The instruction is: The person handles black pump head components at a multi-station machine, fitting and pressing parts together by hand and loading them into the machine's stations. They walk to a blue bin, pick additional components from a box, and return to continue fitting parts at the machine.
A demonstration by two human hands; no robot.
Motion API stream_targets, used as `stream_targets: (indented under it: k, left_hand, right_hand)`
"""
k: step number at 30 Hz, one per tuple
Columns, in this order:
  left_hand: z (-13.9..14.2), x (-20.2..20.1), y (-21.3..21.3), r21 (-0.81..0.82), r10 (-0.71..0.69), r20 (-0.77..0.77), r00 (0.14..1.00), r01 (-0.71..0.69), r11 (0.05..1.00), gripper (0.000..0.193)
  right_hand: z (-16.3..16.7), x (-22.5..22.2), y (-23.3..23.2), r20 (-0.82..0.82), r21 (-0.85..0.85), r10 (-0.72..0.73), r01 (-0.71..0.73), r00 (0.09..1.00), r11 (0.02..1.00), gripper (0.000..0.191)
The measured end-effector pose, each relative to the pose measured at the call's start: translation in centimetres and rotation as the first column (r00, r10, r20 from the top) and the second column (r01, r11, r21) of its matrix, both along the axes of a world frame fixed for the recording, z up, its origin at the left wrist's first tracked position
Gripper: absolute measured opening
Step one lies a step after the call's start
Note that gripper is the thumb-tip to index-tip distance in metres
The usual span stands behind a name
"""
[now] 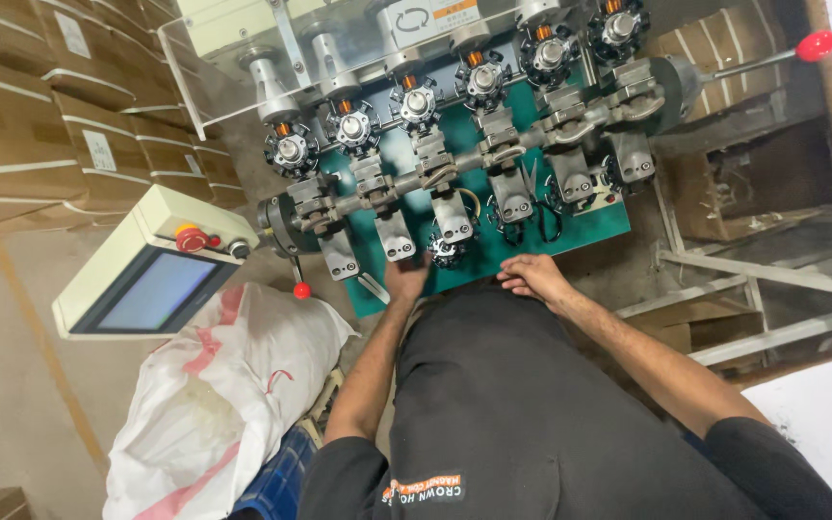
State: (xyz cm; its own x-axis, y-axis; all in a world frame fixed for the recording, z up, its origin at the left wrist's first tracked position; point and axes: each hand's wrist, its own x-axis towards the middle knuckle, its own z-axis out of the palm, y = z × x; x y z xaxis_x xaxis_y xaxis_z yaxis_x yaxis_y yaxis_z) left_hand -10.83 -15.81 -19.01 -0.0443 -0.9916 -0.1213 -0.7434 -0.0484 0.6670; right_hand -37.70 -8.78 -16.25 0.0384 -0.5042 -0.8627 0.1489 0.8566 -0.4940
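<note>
Left hand (406, 279) is extended forward, arm nearly straight, fingers closing on a small black round wound part (447, 251) that lies on the green worktop (589, 229), just below the middle holder of the winding machine (455, 125). Right hand (532, 274) rests palm down, released and holding nothing, on the near edge of the green worktop, just right of the part, forearm angled in from the right. A control panel (151, 265) stands left of the machine; a white sack (214, 385) lies below the panel.

Left hand's (406, 279) fingertips hidden behind small black stator (446, 252); white sack (214, 404) cut off by bottom edge
</note>
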Motion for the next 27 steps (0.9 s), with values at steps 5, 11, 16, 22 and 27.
stream_targets:
  k: [5, 11, 16, 22, 27]
  left_hand:
    - [2.5, -6.0, -0.5, 0.169, -0.254, 0.179, 0.95, 0.225, 0.96, 0.088]
    - [4.0, -8.0, -0.9, 0.339, 0.013, 0.129, 0.992, -0.056, 0.939, 0.073]
    - [3.4, -7.4, 0.6, 0.409, 0.275, -0.141, 0.951, -0.197, 0.891, 0.077]
    - [2.7, -2.6, 2.0, 0.591, 0.655, -0.697, 0.292, -0.283, 0.755, 0.043]
    - [3.5, 0.4, -0.1, 0.423, 0.434, -0.761, -0.482, 0.138, 0.896, 0.048]
  right_hand:
    - [0.1, 1.0, -3.0, 0.05, -0.066, 0.118, -0.115, 0.992, 0.991, 0.028]
    - [1.4, 2.7, -6.0, 0.156, 0.038, 0.217, -0.225, 0.964, 0.974, 0.03]
    - [2.3, 3.8, -7.0, 0.32, 0.012, 0.212, -0.228, 0.923, 0.974, 0.025]
    - [1.8, 7.9, -6.9, 0.522, 0.165, -0.023, -0.074, 0.853, 0.984, 0.017]
    - [2.1, 14.2, -7.7, 0.709, 0.072, -0.186, 0.193, 0.68, 0.979, 0.007]
